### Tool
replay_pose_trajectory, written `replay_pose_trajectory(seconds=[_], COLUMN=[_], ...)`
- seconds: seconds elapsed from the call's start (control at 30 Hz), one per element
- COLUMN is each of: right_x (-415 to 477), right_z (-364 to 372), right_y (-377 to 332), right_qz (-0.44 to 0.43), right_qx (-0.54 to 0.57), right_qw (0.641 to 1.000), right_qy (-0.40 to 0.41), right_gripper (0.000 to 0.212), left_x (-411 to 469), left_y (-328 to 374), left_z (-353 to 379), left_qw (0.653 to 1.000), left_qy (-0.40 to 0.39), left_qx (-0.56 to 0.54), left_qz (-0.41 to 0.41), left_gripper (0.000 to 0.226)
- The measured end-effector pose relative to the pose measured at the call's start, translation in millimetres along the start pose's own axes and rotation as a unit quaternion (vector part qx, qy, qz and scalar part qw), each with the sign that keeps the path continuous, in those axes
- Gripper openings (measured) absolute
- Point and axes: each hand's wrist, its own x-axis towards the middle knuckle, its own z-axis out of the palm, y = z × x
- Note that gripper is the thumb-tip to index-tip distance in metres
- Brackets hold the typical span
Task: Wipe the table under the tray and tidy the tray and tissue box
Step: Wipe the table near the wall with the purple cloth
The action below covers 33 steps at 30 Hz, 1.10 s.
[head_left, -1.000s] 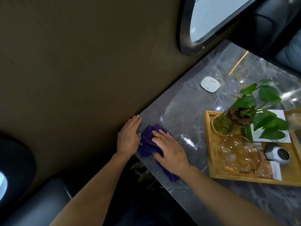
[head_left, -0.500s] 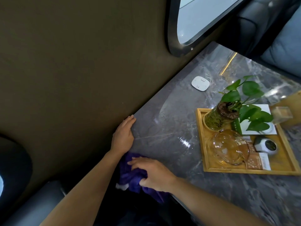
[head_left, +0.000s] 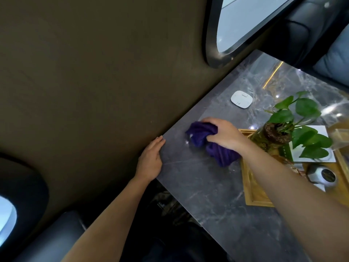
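Note:
My right hand (head_left: 223,134) is closed on a bunched purple cloth (head_left: 204,138), pressing it onto the grey marble table (head_left: 207,188) near the wall. My left hand (head_left: 151,159) lies flat with its fingers together on the table's near-left corner, holding nothing. Right of the cloth sits a wooden tray (head_left: 251,193), partly hidden by my right forearm. The tray carries a leafy green plant in a glass jar (head_left: 272,135), a white card (head_left: 319,131) and a small round grey-and-white object (head_left: 324,175). No tissue box is clearly visible.
A white rounded-square device (head_left: 241,99) lies on the table farther back. A brown wall (head_left: 94,82) runs along the table's left edge, with a dark-framed oval window (head_left: 245,21) above. Dark seats stand at bottom left (head_left: 47,241) and behind the table (head_left: 332,59).
My right hand has carried the purple cloth from the table's near edge up and away across the surface toward the tray. My left hand stays on the corner.

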Motion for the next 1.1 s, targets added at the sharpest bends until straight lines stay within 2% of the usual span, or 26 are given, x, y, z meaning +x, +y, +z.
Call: replay_pose_trajectory(seconds=[0.1,0.17,0.3,0.4,0.5,0.57,0.73,1.0,1.1], right_x=[15,18,9,-1,-14,-24,-53,-108,-116], right_z=[2,10,29,42,54,65,97,140,144], right_y=[24,33,40,37,32,28,11,-23,-26], right_qz=[0.079,0.111,0.061,0.035,0.027,0.007,-0.029,-0.087,-0.104], right_qx=[-0.154,-0.205,-0.194,-0.168,-0.161,-0.158,-0.161,-0.201,-0.165], right_qw=[0.984,0.972,0.977,0.979,0.979,0.980,0.986,0.975,0.981], right_qy=[-0.044,-0.031,0.057,0.112,0.124,0.117,0.026,0.050,0.017], right_gripper=[0.083,0.089,0.074,0.066,0.064,0.065,0.070,0.065,0.069], left_x=[1,-1,-5,-4,-4,-4,-5,-4,-3], left_y=[-1,-4,-9,-9,-9,-9,-6,-5,-2], left_z=[4,9,19,22,22,21,19,20,21], left_qw=[1.000,0.996,0.978,0.971,0.971,0.971,0.971,0.971,0.971], left_qy=[0.012,0.030,0.066,0.077,0.073,0.075,0.076,0.054,0.043], left_qx=[0.016,0.084,0.188,0.213,0.215,0.212,0.210,0.222,0.226], left_qz=[0.007,0.029,0.068,0.074,0.073,0.077,0.088,0.071,0.058], left_gripper=[0.042,0.042,0.042,0.043,0.044,0.045,0.046,0.051,0.054])
